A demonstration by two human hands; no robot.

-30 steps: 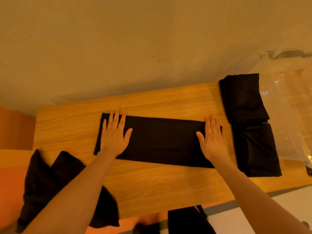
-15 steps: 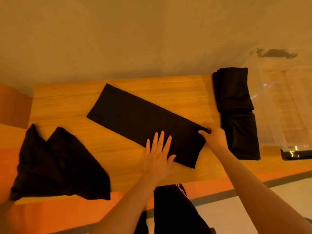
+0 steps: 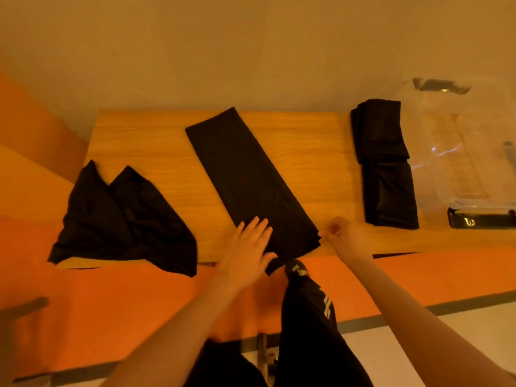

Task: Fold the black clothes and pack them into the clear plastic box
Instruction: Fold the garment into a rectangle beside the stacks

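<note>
Wooden table [image 3: 156, 152] carries black clothes [image 3: 245, 177], clear box [image 3: 460, 152]

We cannot see the near left corner of the long folded black cloth [image 3: 245, 174], because the left hand [image 3: 245, 247] lies flat over it. The right hand [image 3: 344, 236] curls its fingers at the cloth's near right corner, but blur hides whether they pinch the fabric. The clear plastic box [image 3: 458, 152] runs off the right edge, and glare hides whatever it holds. Both forearms leave the bottom edge.
</note>
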